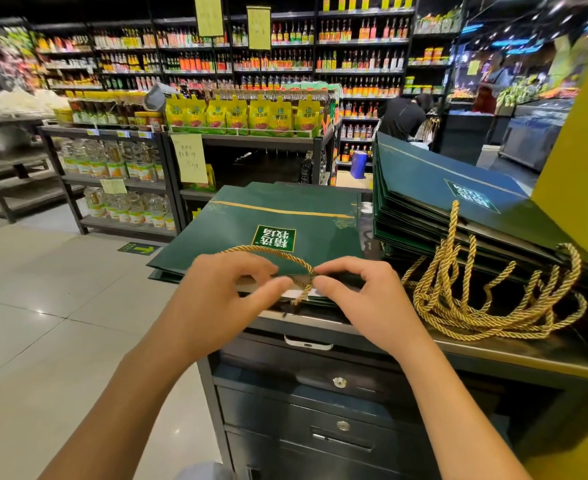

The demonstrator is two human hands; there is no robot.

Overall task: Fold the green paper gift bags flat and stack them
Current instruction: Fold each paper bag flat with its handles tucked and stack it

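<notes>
Left hand [216, 292], right hand [365, 299] pinch cord [268, 250] on green bag [251, 216] beside stack [434, 188].

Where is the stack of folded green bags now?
In the head view the stack lies on the right side of the black counter, beside the yellow pillar, right of the flat bag before the person.

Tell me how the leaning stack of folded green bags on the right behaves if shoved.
The stack leans, its glossy covers smooth, so layers would probably slide apart rather than move together. Its loose gold rope handles lie tangled and would likely snag or drag.
</notes>
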